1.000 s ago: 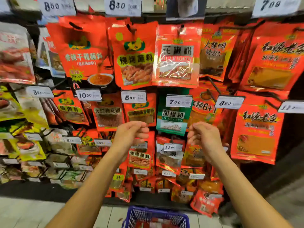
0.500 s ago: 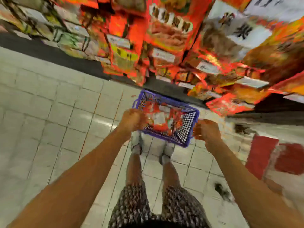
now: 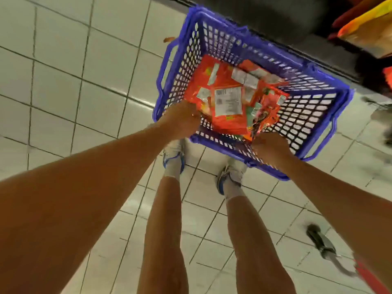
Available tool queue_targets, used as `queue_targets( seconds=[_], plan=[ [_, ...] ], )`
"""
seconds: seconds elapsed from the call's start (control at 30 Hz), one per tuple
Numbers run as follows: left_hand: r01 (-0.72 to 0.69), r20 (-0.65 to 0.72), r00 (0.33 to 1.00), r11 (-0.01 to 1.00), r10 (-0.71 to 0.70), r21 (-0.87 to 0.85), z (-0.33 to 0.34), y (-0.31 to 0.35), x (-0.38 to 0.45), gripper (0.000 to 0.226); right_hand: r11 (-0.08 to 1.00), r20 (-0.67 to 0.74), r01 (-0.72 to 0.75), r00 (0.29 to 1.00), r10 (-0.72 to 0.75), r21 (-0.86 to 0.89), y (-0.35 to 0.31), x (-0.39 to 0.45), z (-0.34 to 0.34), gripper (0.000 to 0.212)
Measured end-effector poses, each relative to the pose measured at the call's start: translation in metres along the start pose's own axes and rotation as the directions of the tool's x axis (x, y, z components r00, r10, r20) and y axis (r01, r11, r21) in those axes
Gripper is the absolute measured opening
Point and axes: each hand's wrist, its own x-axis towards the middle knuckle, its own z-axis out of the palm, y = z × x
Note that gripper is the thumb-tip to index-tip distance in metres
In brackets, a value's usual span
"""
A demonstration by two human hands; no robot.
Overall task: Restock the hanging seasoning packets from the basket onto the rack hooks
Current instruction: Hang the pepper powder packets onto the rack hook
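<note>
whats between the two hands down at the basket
In the head view, the red seasoning packets in the blue basket lie between the left hand and right hand.

The basket (image 3: pixel 250 60) sits on the tiled floor (image 3: pixel 63 81), just beyond the person's two shoes (image 3: pixel 172 154), with the foot of the rack (image 3: pixel 275 22) right behind it on the far side. Seasoning packets (image 3: pixel 228 98) lie heaped inside the basket. The left hand (image 3: pixel 180 119) reaches over the near left corner of the basket; the right hand (image 3: pixel 269 149) is over the near rim, further right. More packets (image 3: pixel 367 28) hang at far right. A small object (image 3: pixel 322 242) lies on the floor near right.
</note>
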Motion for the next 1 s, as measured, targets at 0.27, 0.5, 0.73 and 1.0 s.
queue_targets(
  seconds=[0.27, 0.5, 0.73, 1.0],
  plan=[
    [-0.226, 0.128, 0.972, 0.936, 0.198, 0.269, 0.048, -0.050, 0.098, 0.021, 0.996, -0.145, -0.081, 0.986, 0.085, 0.029, -0.039, 0.119, 0.063, 0.062],
    [-0.164, 0.122, 0.981, 0.978, 0.148, 0.128, 0.055, -0.070, 0.112, 0.044, 0.741, 0.124, -0.224, 0.974, 0.189, 0.633, -0.039, 0.106, 0.078, 0.017],
    [-0.203, 0.161, 0.968, 0.977, 0.190, 0.070, 0.053, -0.066, 0.113, 0.094, 0.489, 0.515, -0.487, 0.853, 0.088, 0.724, -0.046, 0.082, 0.045, 0.024],
    [-0.229, -0.155, 0.958, 0.969, 0.241, 0.093, 0.051, -0.068, 0.115, 0.035, 0.912, 0.066, -0.059, 0.997, 0.036, 0.407, -0.076, 0.089, 0.035, 0.018]
  ],
)
